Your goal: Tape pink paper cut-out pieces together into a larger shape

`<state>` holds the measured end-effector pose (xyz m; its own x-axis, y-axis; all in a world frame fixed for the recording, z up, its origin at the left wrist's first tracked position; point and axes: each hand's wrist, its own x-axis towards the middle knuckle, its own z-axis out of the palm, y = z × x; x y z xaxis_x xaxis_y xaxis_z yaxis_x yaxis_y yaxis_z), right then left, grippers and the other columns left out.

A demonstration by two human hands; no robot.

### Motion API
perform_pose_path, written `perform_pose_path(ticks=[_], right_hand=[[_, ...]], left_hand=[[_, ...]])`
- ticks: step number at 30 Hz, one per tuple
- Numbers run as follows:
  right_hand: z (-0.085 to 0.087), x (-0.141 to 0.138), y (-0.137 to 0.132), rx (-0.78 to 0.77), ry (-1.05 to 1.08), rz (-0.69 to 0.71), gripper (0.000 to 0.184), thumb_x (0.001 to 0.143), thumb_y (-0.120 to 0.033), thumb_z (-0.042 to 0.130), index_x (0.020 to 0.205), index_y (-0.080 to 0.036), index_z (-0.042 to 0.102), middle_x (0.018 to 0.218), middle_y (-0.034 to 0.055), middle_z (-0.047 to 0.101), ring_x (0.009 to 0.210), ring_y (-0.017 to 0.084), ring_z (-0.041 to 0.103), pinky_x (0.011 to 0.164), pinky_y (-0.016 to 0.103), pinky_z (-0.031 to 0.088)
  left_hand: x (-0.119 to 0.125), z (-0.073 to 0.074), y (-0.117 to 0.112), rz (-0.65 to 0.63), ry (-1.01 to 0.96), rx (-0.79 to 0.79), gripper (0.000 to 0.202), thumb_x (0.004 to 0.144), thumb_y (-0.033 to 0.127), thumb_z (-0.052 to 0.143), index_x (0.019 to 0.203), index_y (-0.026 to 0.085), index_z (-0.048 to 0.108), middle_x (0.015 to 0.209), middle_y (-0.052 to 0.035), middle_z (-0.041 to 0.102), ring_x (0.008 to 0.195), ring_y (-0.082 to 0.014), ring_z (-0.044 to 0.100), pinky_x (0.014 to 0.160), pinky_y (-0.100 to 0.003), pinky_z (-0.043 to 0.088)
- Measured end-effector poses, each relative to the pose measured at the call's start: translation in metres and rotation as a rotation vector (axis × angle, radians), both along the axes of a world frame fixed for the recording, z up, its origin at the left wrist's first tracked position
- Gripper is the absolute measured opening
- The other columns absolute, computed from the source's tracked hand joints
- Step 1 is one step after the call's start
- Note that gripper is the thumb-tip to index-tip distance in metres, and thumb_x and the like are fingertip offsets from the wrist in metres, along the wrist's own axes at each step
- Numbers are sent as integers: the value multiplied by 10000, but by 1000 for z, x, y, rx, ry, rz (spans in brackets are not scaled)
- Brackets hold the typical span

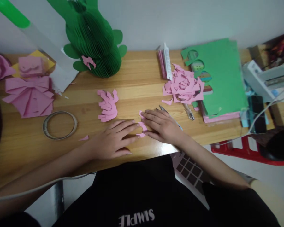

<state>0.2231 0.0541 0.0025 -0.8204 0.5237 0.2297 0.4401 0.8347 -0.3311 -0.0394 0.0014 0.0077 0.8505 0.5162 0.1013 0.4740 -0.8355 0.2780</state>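
My left hand (pixel 115 138) lies on the wooden table with its fingers spread, the tips touching a small curved pink paper cutout (pixel 142 129). From the other side my right hand (pixel 162 126) rests flat, fingers stretched out over the cutout's right edge and partly hiding it. A pair of scissors (pixel 171 116) lies half covered behind my right hand. Just beyond my left hand sits a loose stack of curved pink cutouts (pixel 108 107). One small pink scrap (pixel 84 138) is near my left wrist.
Green honeycomb paper figure (pixel 94 41) stands at the back. Pink offcuts (pixel 183 83), a white glue tube (pixel 167 61) and green paper sheets (pixel 224 75) lie to the right. On the left are a tape roll (pixel 45 127) and folded pink paper pieces (pixel 29 94). A phone (pixel 257 113) lies far right.
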Motion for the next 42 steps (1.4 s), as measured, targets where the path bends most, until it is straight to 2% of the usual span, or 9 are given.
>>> perform_pose_path(ticks=[6,11,16,19,24,31,35,38,42], right_hand=[[0,1,1,2,27,29,407,959,-427,543,1225,-144,666,1346,133,639,1278,279,578,1048,496,463],[1,-4,2,-50,16,-71,298,999,-369,494,1134,-229,719,1262,45,702,1206,224,637,1017,443,486],[-4,-12,1,-76,58,-165,256,984,-349,533,1039,-239,758,1182,44,743,1152,232,666,939,430,511],[-4,-12,2,-80,57,-161,267,975,-378,545,1059,-233,753,1184,47,742,1162,234,661,937,421,507],[-2,-6,2,-80,40,-91,317,947,-413,582,1143,-202,716,1266,68,700,1217,242,626,990,431,477],[5,-3,-2,-78,-31,-80,451,915,-524,575,1217,-203,674,1337,80,650,1260,256,596,1060,470,427],[4,-2,-3,-78,-17,-78,479,890,-528,612,1223,-188,663,1349,96,642,1269,263,588,1051,458,434],[3,-2,-1,-148,13,-81,545,819,-545,693,1230,-190,652,1348,119,643,1274,286,579,1052,486,421],[10,-8,5,-327,135,-72,667,705,-570,786,1235,-198,627,1304,143,661,1257,296,583,1033,497,434]], left_hand=[[-3,-4,1,3,-34,-42,503,958,461,509,1400,223,518,1507,-148,457,1381,-350,397,1089,-503,321],[-2,-4,1,4,-39,-61,499,963,454,502,1406,226,509,1508,-144,460,1367,-338,419,1083,-499,325],[-2,-2,1,4,-40,-41,473,969,451,493,1378,216,534,1500,-149,469,1363,-335,420,1075,-498,336],[-2,-2,2,-2,-30,-37,492,967,451,501,1401,220,510,1519,-146,445,1372,-331,410,1077,-494,329],[-1,-3,2,5,-28,-44,502,969,455,498,1417,230,492,1521,-137,446,1377,-323,409,1080,-492,326],[-2,-4,1,12,-54,-47,474,965,440,508,1385,221,529,1501,-152,467,1375,-344,407,1062,-524,357],[-4,-3,2,10,-94,-67,456,955,414,526,1353,193,554,1468,-159,506,1364,-345,427,1050,-537,392],[-5,-5,2,13,-149,-73,376,947,356,537,1276,185,605,1432,-151,543,1355,-318,447,1058,-519,415],[-5,-7,0,27,-199,17,302,932,333,551,1180,188,646,1365,-146,593,1293,-306,500,1022,-506,455]])
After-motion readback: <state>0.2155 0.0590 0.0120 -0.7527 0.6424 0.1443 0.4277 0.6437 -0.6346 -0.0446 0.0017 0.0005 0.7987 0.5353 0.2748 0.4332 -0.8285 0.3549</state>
